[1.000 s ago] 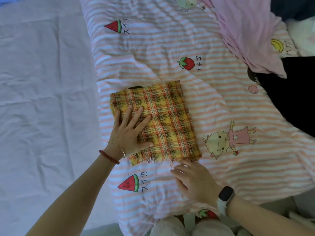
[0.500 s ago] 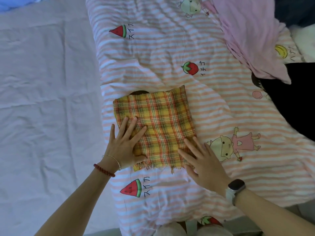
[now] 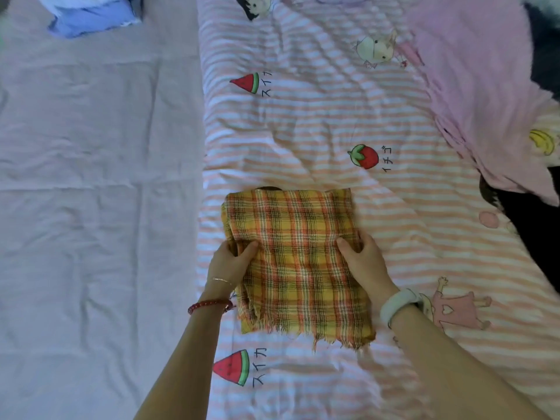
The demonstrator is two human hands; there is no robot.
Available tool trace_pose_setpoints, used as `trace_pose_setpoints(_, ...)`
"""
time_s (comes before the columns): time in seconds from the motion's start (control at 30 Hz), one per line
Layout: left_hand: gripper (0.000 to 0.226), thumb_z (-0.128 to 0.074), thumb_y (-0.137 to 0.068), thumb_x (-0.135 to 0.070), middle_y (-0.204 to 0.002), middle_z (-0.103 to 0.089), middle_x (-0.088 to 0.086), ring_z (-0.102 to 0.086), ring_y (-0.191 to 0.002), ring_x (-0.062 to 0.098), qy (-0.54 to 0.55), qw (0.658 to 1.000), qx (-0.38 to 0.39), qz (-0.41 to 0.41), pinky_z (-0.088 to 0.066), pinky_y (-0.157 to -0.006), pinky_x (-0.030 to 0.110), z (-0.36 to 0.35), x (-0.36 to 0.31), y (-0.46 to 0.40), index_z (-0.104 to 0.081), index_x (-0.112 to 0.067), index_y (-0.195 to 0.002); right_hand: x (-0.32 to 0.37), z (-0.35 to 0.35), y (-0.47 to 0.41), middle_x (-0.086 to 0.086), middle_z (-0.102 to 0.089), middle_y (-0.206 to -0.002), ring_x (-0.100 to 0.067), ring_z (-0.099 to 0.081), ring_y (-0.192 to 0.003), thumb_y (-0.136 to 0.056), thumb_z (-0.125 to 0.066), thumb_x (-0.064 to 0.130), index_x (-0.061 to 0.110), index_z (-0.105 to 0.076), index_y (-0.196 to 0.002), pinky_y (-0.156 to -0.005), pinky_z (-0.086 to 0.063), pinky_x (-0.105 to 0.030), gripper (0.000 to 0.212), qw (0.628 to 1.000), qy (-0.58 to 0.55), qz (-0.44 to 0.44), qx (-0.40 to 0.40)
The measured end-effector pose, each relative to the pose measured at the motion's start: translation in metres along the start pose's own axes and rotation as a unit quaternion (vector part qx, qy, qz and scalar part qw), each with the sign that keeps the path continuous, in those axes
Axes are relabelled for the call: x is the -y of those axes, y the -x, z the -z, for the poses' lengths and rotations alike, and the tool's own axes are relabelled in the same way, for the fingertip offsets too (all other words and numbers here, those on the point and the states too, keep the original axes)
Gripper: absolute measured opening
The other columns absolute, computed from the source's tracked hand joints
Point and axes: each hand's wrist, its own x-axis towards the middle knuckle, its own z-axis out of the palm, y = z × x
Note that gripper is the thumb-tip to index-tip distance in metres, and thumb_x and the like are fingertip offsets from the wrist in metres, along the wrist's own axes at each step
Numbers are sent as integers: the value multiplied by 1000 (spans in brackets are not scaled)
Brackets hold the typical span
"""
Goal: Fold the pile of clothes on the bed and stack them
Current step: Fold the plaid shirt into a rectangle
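My left hand (image 3: pixel 231 262) grips the left edge of the yellow plaid cloth (image 3: pixel 298 268), thumb lying on top of the fabric and the other fingers tucked under the edge, out of sight. My right hand (image 3: pixel 362 262) does the same on the right edge: thumb pressed on top, fingers curled round the side of the cloth. Both hands hold it at about its middle, one at nine o'clock and one at three o'clock of the cloth.

The cloth is folded into a rough rectangle and lies on the striped blanket (image 3: pixel 303 116), a pink and white cover printed with watermelon slices, a strawberry and cartoon children. Its frayed fringe points toward me at six o'clock. Whether the cloth is lifted off the blanket or resting on it I cannot tell.

A red bead bracelet (image 3: pixel 209 305) and a thin bangle sit on my left wrist; a white watch (image 3: pixel 398 304) is on my right.

At two o'clock from the cloth a pink garment (image 3: pixel 472 86) lies spread across the blanket, well apart from it, with a black garment (image 3: pixel 533 225) just beside it at three o'clock. Far off at eleven o'clock a blue garment (image 3: pixel 91 16) sits on the pale sheet (image 3: pixel 91 207) that covers the bed to the left of the blanket.
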Motion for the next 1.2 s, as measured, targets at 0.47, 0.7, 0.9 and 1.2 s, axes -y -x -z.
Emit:
trace_pose_setpoints(0.47, 18, -60, -88, -27, -100, -65, 4, -65, -86, 16, 293, 956, 0, 27, -54, -67, 27, -2, 4, 72, -50, -20, -101, -13, 44, 25, 1, -54, -120, -9, -58, -96, -87, -60, 29, 27, -48, -116, -72, -49, -28, 31, 988, -124, 13, 85)
trace_pose_setpoints(0.7, 8, -58, -89, -25, -89, -63, -1, -62, -82, 13, 276, 942, -189, 11, -47, -63, 21, 31, 57, 154, -52, -21, -90, 7, 10, 93, 7, -53, -118, -11, -55, -107, -90, -58, 26, 20, -44, -127, -80, -48, -26, 40, 983, -49, 103, 141)
trace_pose_setpoints(0.9, 17, -56, -91, -29, -92, -59, -2, -57, -80, 14, 307, 909, -266, 99, -45, -69, 27, 102, 151, 214, -51, -15, -99, 22, -83, 175, 15, -56, -108, 5, -59, -90, -90, -58, 27, 29, -45, -120, -65, -48, -13, 33, 961, 28, 130, 242)
trace_pose_setpoints(1.2, 27, -55, -91, -32, -99, -60, 0, -60, -89, 19, 371, 861, -314, 152, -49, -77, 32, 254, 304, 290, -51, -14, -111, 22, -268, 315, -1, -58, -121, -9, -60, -101, -91, -58, 23, 14, -45, -131, -66, -49, -14, 43, 925, 103, 139, 338)
